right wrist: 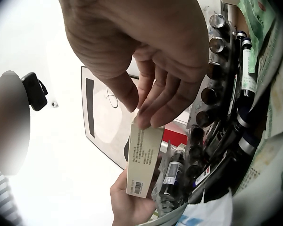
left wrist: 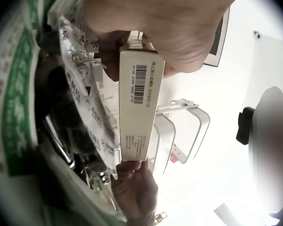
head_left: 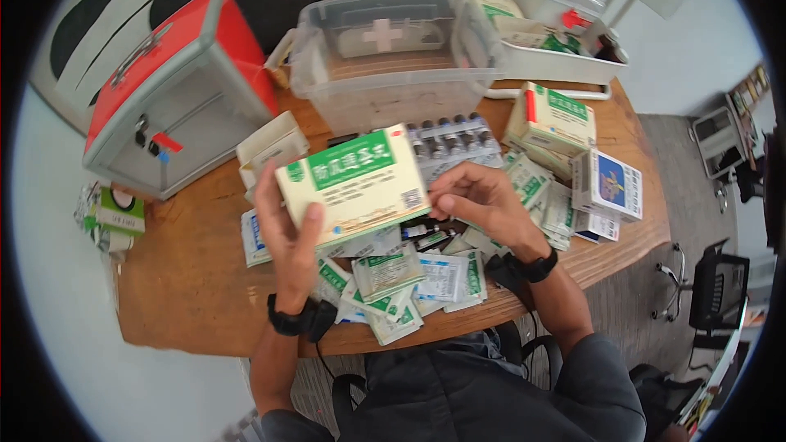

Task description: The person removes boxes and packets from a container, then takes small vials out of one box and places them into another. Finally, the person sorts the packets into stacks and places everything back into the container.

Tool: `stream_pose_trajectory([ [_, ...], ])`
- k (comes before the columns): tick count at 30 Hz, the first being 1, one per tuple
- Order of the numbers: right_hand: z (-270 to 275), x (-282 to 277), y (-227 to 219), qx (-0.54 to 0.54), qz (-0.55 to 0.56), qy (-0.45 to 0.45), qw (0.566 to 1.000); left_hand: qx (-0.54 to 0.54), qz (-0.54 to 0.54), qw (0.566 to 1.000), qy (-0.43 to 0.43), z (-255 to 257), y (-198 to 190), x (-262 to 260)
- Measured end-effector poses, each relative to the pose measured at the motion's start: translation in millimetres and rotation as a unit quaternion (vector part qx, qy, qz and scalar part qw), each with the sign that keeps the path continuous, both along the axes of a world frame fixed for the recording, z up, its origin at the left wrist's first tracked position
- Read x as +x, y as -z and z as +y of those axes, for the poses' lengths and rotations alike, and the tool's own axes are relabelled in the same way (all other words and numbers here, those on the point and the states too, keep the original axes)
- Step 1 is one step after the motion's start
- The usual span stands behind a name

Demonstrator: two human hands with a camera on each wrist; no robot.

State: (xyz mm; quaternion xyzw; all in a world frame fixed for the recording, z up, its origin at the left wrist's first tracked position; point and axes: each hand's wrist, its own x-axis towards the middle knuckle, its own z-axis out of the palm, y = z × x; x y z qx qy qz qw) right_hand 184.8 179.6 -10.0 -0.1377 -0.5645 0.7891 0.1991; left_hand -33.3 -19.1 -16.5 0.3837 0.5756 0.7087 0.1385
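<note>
A cream and green medicine box (head_left: 352,184) is held up over the table, its printed front facing the head camera. My left hand (head_left: 286,233) grips its left end, thumb across the front. At its lower right corner, the curled fingers of my right hand (head_left: 485,206) pinch the end edge; the right wrist view shows those fingertips meeting on the narrow end of the box (right wrist: 144,162). A barcode is printed on the side of the box (left wrist: 139,103) in the left wrist view. Beneath lie green and white sachets (head_left: 389,274) and small dark vials (head_left: 430,233).
Behind stands a clear plastic bin (head_left: 397,86) with a white cross. A red and grey cabinet (head_left: 176,90) is at the left. Dark vials sit in a plastic tray (head_left: 463,147). More medicine boxes (head_left: 553,123) and a white-blue box (head_left: 607,184) stand to the right, near a white basket (head_left: 557,61).
</note>
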Motion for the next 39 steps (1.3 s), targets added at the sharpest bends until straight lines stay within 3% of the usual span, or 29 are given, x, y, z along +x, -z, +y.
stream_pose_trajectory([
  [5,3.3,-0.8,7.1,0.042,-0.059,0.028,0.997,0.019,-0.055,0.996,-0.073,1.0,2.0,-13.3],
  [16,2.6,-1.4,5.3,0.108,-0.113,0.057,0.986,0.019,-0.089,0.993,-0.076,1.5,13.0,-17.7],
  [20,1.3,-0.5,1.1,0.106,-0.141,0.034,0.984,-0.018,-0.044,0.998,-0.049,-0.5,8.8,-13.5],
  [22,-1.6,-0.8,-0.1,0.102,-0.131,0.025,0.986,-0.023,-0.061,0.997,0.028,-0.3,5.0,-6.7],
  [24,-3.0,-0.1,-1.6,0.099,-0.122,0.015,0.988,-0.022,-0.05,0.997,0.045,0.0,7.8,-6.3],
  [26,-3.3,0.0,-3.2,0.127,-0.108,0.004,0.986,-0.051,0.015,0.996,0.073,-0.2,6.7,-4.3],
  [30,-0.2,1.8,4.4,0.15,-0.096,-0.003,0.984,-0.047,-0.015,0.988,0.144,-2.6,2.5,-1.2],
  [35,-5.6,-2.7,5.4,0.147,0.032,0.025,0.988,-0.047,-0.017,0.978,0.204,-3.8,0.8,5.7],
  [39,1.0,6.3,4.8,0.118,-0.048,0.014,0.992,-0.03,0.001,0.976,0.217,-4.3,2.8,9.8],
])
